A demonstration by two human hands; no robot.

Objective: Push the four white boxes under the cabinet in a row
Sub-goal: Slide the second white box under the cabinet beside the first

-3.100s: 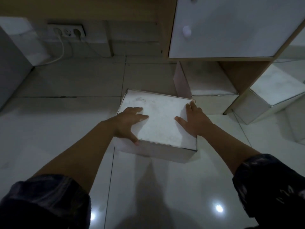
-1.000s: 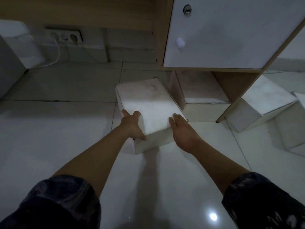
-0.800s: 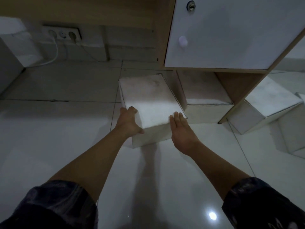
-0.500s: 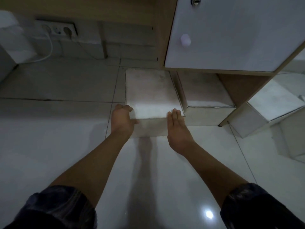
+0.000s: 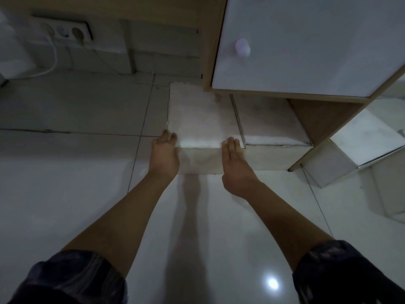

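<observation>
The glossy tiled floor (image 5: 65, 194) fills most of the view, with a wood-framed cabinet (image 5: 306, 44) and its white door standing over the upper right. Under the cabinet's lower edge sit two white boxes side by side, sides touching: the left box (image 5: 197, 119) partly tucked beneath, the right box (image 5: 269, 123) further in. Another white box (image 5: 361, 141) lies tilted outside the cabinet's right panel, well apart from the pair. The left hand (image 5: 164, 154) is open, palm flat against the left box's near-left corner, gripping nothing. The right hand (image 5: 234, 163) is open too, fingers straight, pressed on the same box's front face. A wall socket (image 5: 63, 32) sits far left.
</observation>
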